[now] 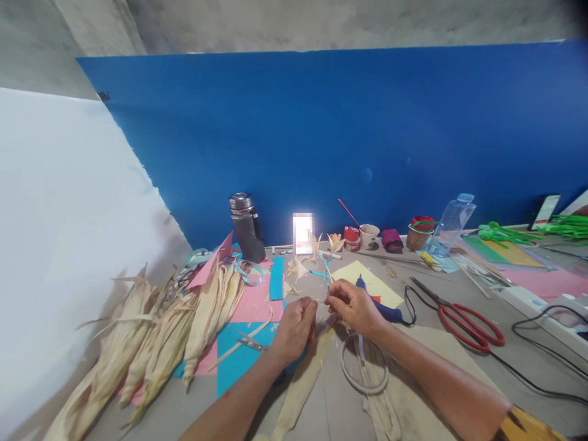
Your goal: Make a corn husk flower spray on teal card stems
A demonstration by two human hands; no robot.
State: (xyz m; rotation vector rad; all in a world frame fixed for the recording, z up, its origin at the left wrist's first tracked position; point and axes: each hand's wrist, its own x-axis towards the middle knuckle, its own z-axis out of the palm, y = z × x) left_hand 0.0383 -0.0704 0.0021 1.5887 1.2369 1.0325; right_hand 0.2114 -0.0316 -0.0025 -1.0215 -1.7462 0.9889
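My left hand (pixel 294 327) is closed in a loose fist over the table, pinching the end of a thin pale strip of corn husk (pixel 319 300). My right hand (pixel 351 306) pinches the other end of the same strip, its fingers curled together. A light blue ribbon (pixel 325 264) rises just above the hands. Under my wrists lie flat husk strips (pixel 303 380) and a pale ring (pixel 362 367). A blue glue gun (pixel 386 309) lies just right of my right hand.
A heap of dried corn husks (pixel 151 343) fills the left. Pink and blue paper sheets (pixel 252 306), small scissors (pixel 250 343), a dark flask (pixel 245 226), red-handled scissors (pixel 463 321), cups (pixel 367 236), a plastic bottle (pixel 452 223) and black cables (pixel 542 343) lie around. A blue board backs the table.
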